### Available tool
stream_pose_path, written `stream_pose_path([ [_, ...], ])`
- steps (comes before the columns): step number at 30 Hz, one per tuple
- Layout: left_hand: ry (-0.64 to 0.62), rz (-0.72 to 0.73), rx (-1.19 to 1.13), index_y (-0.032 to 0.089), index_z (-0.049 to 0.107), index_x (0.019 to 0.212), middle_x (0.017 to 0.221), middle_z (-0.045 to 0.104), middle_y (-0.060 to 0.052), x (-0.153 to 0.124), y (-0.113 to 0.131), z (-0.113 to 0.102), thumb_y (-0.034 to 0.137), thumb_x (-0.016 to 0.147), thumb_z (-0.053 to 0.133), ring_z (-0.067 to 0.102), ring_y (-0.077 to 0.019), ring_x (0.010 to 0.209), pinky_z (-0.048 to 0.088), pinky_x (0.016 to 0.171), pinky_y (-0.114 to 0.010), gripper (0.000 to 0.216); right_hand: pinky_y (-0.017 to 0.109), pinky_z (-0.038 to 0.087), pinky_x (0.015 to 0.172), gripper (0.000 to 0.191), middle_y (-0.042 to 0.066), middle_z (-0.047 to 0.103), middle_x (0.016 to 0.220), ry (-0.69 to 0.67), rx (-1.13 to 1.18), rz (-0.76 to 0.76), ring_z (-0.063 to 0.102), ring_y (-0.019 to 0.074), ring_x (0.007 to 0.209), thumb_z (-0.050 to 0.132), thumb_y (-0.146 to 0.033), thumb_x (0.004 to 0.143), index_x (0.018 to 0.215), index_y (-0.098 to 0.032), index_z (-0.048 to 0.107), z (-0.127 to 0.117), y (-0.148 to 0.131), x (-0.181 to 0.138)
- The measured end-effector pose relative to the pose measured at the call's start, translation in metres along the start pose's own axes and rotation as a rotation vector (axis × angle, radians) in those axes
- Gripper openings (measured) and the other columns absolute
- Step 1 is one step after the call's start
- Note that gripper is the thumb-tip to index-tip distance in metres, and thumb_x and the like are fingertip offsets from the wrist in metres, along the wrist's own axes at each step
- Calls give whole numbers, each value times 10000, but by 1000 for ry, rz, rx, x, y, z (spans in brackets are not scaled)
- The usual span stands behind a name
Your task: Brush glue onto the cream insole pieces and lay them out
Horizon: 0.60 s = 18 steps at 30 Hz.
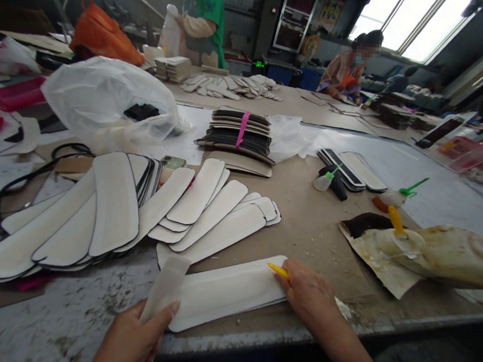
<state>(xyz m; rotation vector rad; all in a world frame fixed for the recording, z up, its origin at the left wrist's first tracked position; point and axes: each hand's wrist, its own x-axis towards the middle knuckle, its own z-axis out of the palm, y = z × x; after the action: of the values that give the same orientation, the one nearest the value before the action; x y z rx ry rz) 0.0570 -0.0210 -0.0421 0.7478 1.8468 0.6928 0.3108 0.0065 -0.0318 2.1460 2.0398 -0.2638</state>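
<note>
My left hand (pixel 135 335) is at the table's near edge, fingers closed round a small pale strip (pixel 167 284) that stands up over a long white padded piece (pixel 223 292). My right hand (pixel 307 296) rests on the right end of that white piece, pinching a thin yellow tool (pixel 278 270) whose tip lies on the piece. The piece lies flat along the front of the table.
Several white padded pieces (pixel 116 209) fan out to the left and behind. A dark stack with a pink band (pixel 239 133), glue bottles (pixel 326 180), a glue-stained sheet (pixel 386 261) and a white plastic bag (pixel 109 99) crowd the table. Other people (pixel 203 14) work at the far side.
</note>
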Motion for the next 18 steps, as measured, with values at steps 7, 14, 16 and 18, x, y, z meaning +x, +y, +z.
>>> stream_pose_path([
  [7,-27,7,7,196,468,566,221,311,101,2,-2,2,487,531,584,248,-73,210,181,279,-195,315,275,344,541,141,32,606,788,64,-10,7,593,209,742,454,-328,825,760,-218,512,-2,4,-2],
  [14,-15,27,51,196,472,601,224,298,111,0,1,4,480,548,549,247,-75,221,189,291,-200,299,272,380,536,160,11,599,681,261,134,27,593,183,625,407,-327,839,762,-225,503,1,33,-10],
  [16,-11,27,53,192,479,613,228,312,107,-1,2,4,489,540,557,259,-79,224,192,292,-203,316,274,408,587,173,28,620,743,297,185,-12,596,179,668,381,-276,842,783,-223,534,4,37,-11],
  [18,-7,20,34,190,484,617,232,319,105,-1,2,3,492,530,566,267,-82,227,193,293,-203,325,278,427,642,206,39,631,799,309,229,-42,597,175,712,357,-220,837,842,-222,563,5,38,-13],
])
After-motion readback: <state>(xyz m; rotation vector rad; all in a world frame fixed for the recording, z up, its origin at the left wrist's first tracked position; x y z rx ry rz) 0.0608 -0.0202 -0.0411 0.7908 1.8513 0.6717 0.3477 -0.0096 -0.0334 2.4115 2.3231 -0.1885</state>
